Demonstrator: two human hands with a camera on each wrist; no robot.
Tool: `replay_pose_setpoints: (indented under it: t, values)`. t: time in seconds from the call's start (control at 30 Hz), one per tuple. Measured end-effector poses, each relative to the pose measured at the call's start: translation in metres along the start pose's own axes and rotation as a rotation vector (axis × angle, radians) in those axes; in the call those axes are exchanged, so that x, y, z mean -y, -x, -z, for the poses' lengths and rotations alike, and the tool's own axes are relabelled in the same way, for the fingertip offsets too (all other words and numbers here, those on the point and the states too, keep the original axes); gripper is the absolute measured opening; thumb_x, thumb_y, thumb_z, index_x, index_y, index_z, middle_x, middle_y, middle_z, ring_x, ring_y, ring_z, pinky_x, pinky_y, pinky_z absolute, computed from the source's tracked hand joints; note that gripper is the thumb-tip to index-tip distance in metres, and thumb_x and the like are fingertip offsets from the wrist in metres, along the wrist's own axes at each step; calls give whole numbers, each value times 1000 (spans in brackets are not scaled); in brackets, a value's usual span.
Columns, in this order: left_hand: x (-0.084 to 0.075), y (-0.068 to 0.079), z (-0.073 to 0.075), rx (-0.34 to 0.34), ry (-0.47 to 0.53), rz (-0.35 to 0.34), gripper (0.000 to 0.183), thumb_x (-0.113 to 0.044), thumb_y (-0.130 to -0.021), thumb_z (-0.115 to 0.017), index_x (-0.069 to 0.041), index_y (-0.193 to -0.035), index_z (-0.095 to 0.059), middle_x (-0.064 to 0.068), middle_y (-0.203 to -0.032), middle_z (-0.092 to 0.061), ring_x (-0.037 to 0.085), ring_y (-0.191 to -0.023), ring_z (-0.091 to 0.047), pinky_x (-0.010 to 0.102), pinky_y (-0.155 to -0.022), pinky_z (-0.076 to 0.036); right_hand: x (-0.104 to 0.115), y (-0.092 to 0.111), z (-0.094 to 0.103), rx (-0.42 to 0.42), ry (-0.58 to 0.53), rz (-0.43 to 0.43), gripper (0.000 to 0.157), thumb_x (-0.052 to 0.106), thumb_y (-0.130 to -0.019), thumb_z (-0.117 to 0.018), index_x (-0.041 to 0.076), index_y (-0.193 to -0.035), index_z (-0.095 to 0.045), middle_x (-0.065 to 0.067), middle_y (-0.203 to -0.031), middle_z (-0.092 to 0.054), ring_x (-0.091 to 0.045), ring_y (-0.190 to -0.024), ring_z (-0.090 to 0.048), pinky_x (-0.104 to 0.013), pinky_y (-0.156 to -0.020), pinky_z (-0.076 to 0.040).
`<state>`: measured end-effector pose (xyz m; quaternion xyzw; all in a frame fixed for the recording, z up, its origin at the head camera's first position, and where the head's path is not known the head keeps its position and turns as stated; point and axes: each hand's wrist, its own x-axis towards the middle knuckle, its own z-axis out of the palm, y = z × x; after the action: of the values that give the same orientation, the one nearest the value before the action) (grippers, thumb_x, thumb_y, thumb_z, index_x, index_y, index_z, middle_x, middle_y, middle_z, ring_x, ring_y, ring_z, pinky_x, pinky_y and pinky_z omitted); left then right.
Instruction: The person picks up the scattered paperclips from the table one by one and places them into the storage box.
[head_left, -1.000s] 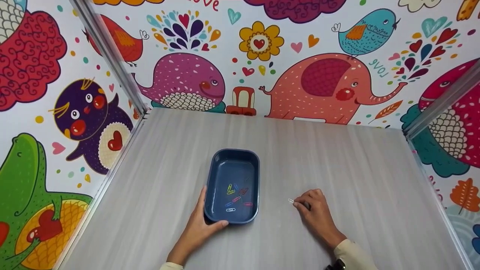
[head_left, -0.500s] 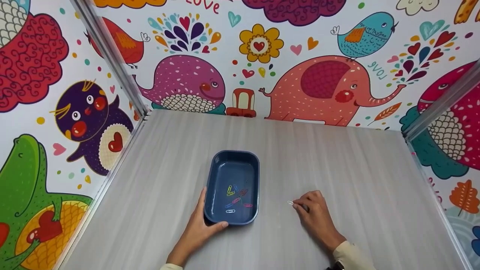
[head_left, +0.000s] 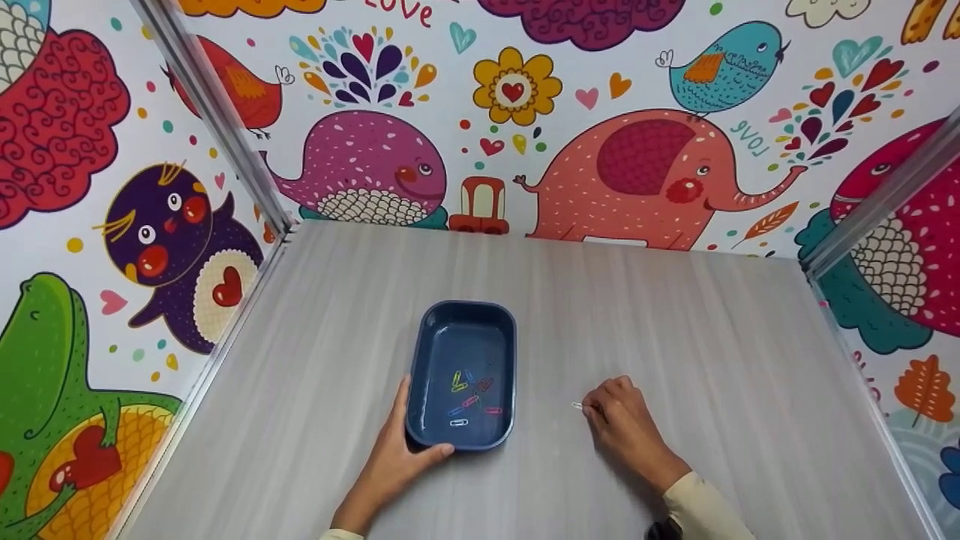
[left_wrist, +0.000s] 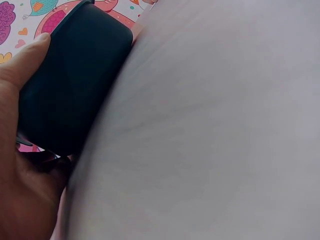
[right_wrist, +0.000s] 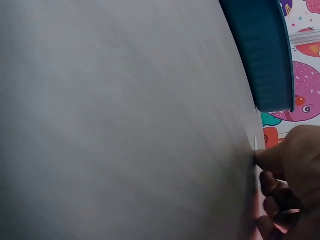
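A deep blue tray stands on the table, with several coloured paper clips lying loose on its floor toward the near end. My left hand grips the tray's near left corner, the thumb along the near side and the fingers along the left wall. In the left wrist view the thumb and fingers span the tray's outer wall. To the right of the tray, my right hand pinches a small white paper clip down at the table surface. Its other fingers are curled, as the right wrist view shows.
The grey wood-grain table is bounded by panels printed with cartoon animals at the back and both sides. Metal corner posts rise at the back left and back right. A gap of bare table lies between tray and right hand.
The right hand has rolled slightly, and its back now faces up more, with the white paper clip still pinched. The left hand and the tray stay in place.
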<state>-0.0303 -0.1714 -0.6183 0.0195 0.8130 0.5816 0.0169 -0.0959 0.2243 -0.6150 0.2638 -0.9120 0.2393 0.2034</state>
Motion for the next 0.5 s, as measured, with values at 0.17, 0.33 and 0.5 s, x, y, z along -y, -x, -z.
replay_pose_setpoints:
  t: [0.17, 0.33, 0.5]
  values:
    - [0, 0, 0, 1, -4, 3, 131, -34, -85, -98, -11, -178, -9, 23, -182, -16, 46, -166, -20, 65, -131, -16, 1, -1, 1, 16, 0, 18, 30, -6, -82, -93, 14, -88, -70, 3, -87, -64, -19, -88, -53, -40, -75, -42]
    - [0, 0, 0, -1, -11, 7, 130, -35, -85, -97, -10, -178, -9, 25, -181, -17, 47, -165, -21, 66, -131, -16, 0, 0, 1, 25, -1, 25, 34, -6, -82, -93, 13, -89, -65, 4, -86, -58, -17, -86, -49, -38, -75, -39]
    - [0, -1, 1, -3, -4, 11, 131, -35, -85, -98, -12, -178, -10, 24, -181, -18, 46, -165, -21, 66, -131, -16, -2, 0, 0, 28, -1, 22, 34, -6, -83, -92, 13, -90, -65, 5, -86, -58, -16, -86, -49, -38, -76, -39]
